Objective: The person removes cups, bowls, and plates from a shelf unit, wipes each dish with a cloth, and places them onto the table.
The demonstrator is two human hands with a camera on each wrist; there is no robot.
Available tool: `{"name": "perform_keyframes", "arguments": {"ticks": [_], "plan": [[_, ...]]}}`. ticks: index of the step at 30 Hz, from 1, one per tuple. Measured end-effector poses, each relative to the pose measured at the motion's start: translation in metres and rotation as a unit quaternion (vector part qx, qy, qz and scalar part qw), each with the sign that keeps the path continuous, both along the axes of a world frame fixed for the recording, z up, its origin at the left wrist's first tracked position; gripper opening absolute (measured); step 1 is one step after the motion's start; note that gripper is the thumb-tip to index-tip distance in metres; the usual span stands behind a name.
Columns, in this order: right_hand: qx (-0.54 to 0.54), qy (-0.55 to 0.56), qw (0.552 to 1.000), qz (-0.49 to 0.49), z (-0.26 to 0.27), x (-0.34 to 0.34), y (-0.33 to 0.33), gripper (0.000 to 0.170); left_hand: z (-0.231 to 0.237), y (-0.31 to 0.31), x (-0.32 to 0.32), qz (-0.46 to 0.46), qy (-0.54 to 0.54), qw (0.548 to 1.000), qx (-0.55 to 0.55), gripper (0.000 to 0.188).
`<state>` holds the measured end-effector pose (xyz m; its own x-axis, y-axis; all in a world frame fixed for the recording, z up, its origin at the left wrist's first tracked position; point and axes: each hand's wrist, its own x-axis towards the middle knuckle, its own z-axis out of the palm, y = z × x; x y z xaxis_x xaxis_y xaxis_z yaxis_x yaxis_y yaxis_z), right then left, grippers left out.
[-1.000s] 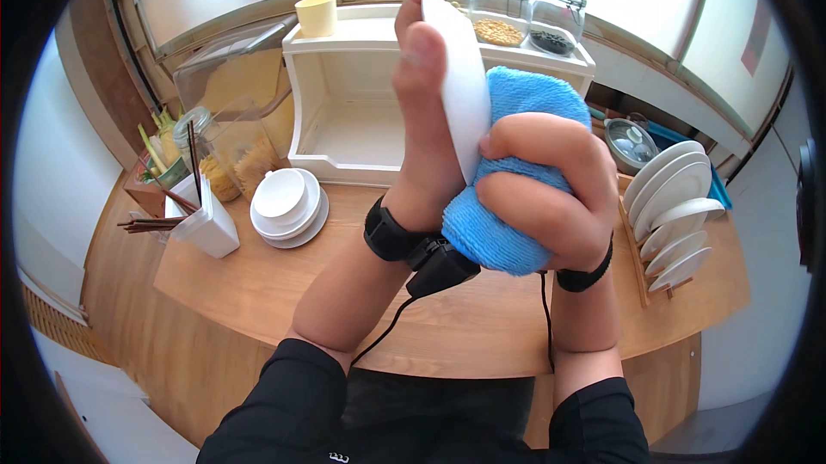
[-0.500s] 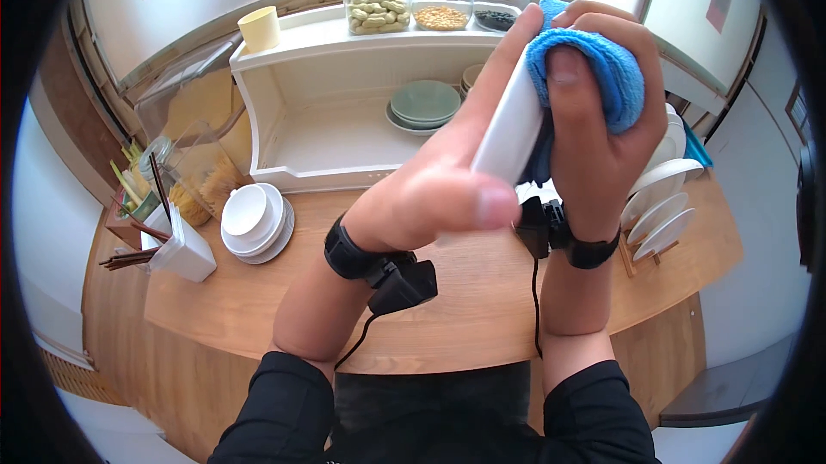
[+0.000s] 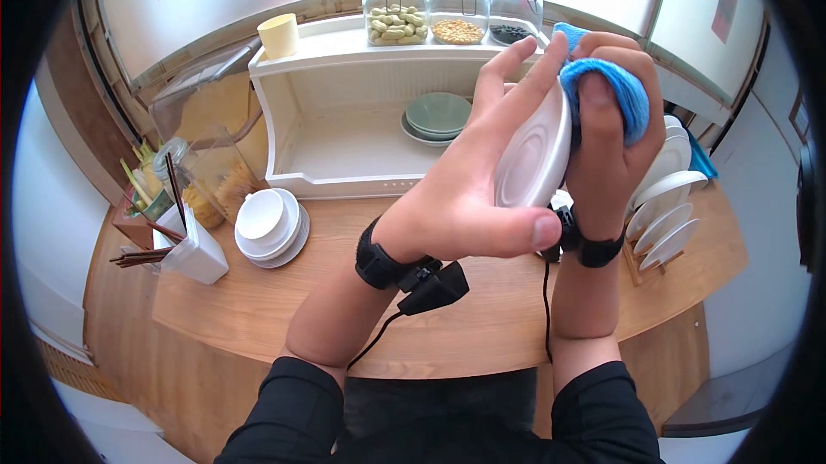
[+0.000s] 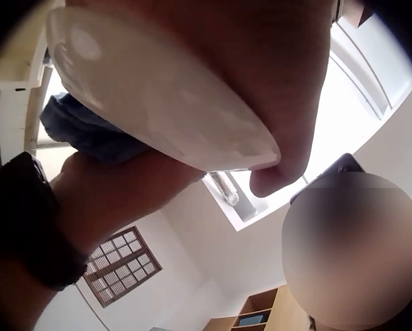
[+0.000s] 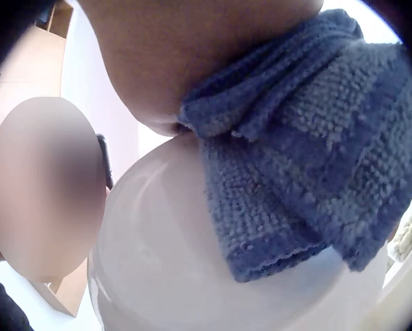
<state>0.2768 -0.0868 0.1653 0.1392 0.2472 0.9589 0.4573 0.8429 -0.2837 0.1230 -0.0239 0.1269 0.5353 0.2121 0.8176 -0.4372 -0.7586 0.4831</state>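
Observation:
A white plate (image 3: pixel 535 147) stands nearly on edge between the two hands, its ringed underside toward the left hand (image 3: pixel 469 167). That hand holds it with fingers along the back and thumb near the lower rim. The right hand (image 3: pixel 615 129) grips a blue cloth (image 3: pixel 621 94) at the plate's far side. In the right wrist view the folded cloth (image 5: pixel 295 138) lies against the glossy face of the plate (image 5: pixel 192 241). The left wrist view has the plate (image 4: pixel 158 89) edge-on beneath the left palm, the cloth (image 4: pixel 89 131) behind it.
White bowl and plates (image 3: pixel 268 221) are stacked on the table (image 3: pixel 344 309) at left, beside a chopstick holder (image 3: pixel 200 249). A white shelf (image 3: pixel 344 178) bears jars (image 3: pixel 396 17), a yellow cup (image 3: pixel 278 36) and green dishes (image 3: pixel 437 113). A plate rack (image 3: pixel 647 268) stands at right.
Both hands first rose to the right with plate and cloth. Since then the plate has turned, showing its underside, and the left fingers have spread across it.

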Motion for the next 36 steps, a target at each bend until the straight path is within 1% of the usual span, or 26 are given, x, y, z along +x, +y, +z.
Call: {"name": "perform_keyframes", "arguments": {"ticks": [2, 3, 4, 6, 7, 10, 11, 12, 14, 15, 16, 18, 19, 20, 21, 22, 23, 24, 26, 27, 30, 31, 32, 34, 35, 36], "plan": [[0.058, -0.043, 0.997, 0.014, 0.001, -0.003, -0.007, 0.018, 0.0, -0.004, 0.004, -0.038, -0.033, 0.998, -0.04, 0.137], [0.076, -0.076, 0.994, -0.009, 0.003, -0.001, -0.011, 0.024, 0.001, -0.003, 0.0, -0.017, -0.03, 0.999, -0.014, 0.14], [0.076, -0.076, 0.994, -0.009, 0.006, 0.002, -0.016, 0.024, 0.004, -0.003, -0.005, -0.017, -0.029, 0.999, -0.014, 0.14], [0.125, -0.186, 0.973, -0.044, 0.008, 0.002, -0.027, 0.034, 0.009, -0.004, -0.015, 0.041, 0.012, 0.998, 0.047, 0.14], [0.131, -0.214, 0.966, -0.06, 0.009, -0.002, -0.033, 0.04, 0.006, -0.001, -0.015, 0.035, 0.007, 0.998, 0.045, 0.141], [0.145, -0.213, 0.964, -0.062, 0.008, 0.0, -0.028, 0.041, 0.006, -0.002, -0.013, 0.051, -0.006, 0.998, 0.044, 0.14], [0.138, -0.17, 0.975, -0.041, 0.007, 0.004, -0.018, 0.033, 0.008, -0.004, -0.016, 0.058, 0.009, 0.996, 0.069, 0.144], [0.137, -0.17, 0.975, -0.044, 0.005, 0.005, -0.012, 0.033, 0.009, -0.009, -0.014, 0.056, 0.01, 0.996, 0.069, 0.144], [0.048, -0.024, 0.998, 0.04, 0.001, 0.009, -0.001, 0.019, 0.007, -0.023, -0.008, -0.044, -0.031, 0.998, -0.038, 0.147], [0.043, -0.019, 0.998, 0.044, 0.0, 0.009, 0.004, 0.015, 0.007, -0.026, -0.008, -0.053, -0.043, 0.997, -0.043, 0.151], [0.044, -0.021, 0.998, 0.041, 0.001, 0.006, 0.004, 0.015, 0.008, -0.028, -0.009, -0.056, -0.044, 0.997, -0.043, 0.151], [0.073, -0.017, 0.996, 0.047, 0.001, 0.001, 0.003, 0.015, 0.012, -0.035, -0.011, -0.091, -0.159, 0.978, -0.102, 0.156], [0.074, -0.024, 0.997, 0.022, 0.0, 0.001, 0.0, 0.02, 0.026, -0.056, -0.008, -0.12, -0.233, 0.94, -0.22, 0.153], [0.074, -0.024, 0.997, 0.02, 0.0, 0.002, -0.001, 0.02, 0.018, -0.027, -0.016, -0.296, -0.251, 0.9, -0.198, 0.14], [0.1, -0.077, 0.992, -0.004, 0.001, 0.002, -0.002, 0.021, 0.019, -0.004, -0.025, -0.462, -0.261, 0.83, -0.17, 0.126], [0.126, -0.13, 0.983, -0.026, 0.002, 0.002, -0.003, 0.023, 0.01, 0.002, -0.027, -0.461, -0.26, 0.831, -0.172, 0.126], [0.14, -0.15, 0.978, -0.029, 0.004, 0.001, -0.003, 0.028, 0.012, 0.001, -0.03, -0.441, -0.26, 0.836, -0.196, 0.125], [0.141, -0.148, 0.979, -0.027, 0.006, 0.0, -0.004, 0.028, 0.015, -0.002, -0.034, -0.419, -0.261, 0.841, -0.219, 0.124], [0.164, -0.233, 0.958, -0.036, 0.007, -0.004, -0.008, 0.035, 0.021, -0.008, -0.043, -0.373, -0.264, 0.849, -0.264, 0.122], [0.161, -0.244, 0.955, -0.056, 0.006, -0.007, -0.01, 0.041, 0.024, -0.011, -0.047, -0.349, -0.267, 0.852, -0.285, 0.121], [0.154, -0.257, 0.953, -0.05, 0.002, -0.015, -0.01, 0.045, 0.027, -0.016, -0.052, -0.283, -0.272, 0.85, -0.352, 0.119], [0.153, -0.257, 0.953, -0.053, 0.003, -0.017, -0.012, 0.048, 0.026, -0.014, -0.049, -0.312, -0.254, 0.854, -0.33, 0.12], [0.15, -0.258, 0.953, -0.056, 0.003, -0.019, -0.012, 0.048, 0.025, -0.012, -0.047, -0.315, -0.253, 0.852, -0.333, 0.12], [0.146, -0.253, 0.956, -0.028, 0.001, -0.02, -0.014, 0.05, 0.025, -0.011, -0.044, -0.245, -0.165, 0.924, -0.243, 0.119], [0.134, -0.261, 0.956, 0.005, 0.0, -0.018, -0.013, 0.051, 0.014, 0.0, -0.026, -0.437, -0.234, 0.847, -0.193, 0.118], [0.132, -0.26, 0.957, 0.001, -0.001, -0.018, -0.014, 0.051, 0.014, -0.003, -0.017, -0.439, -0.232, 0.845, -0.196, 0.118]]}}
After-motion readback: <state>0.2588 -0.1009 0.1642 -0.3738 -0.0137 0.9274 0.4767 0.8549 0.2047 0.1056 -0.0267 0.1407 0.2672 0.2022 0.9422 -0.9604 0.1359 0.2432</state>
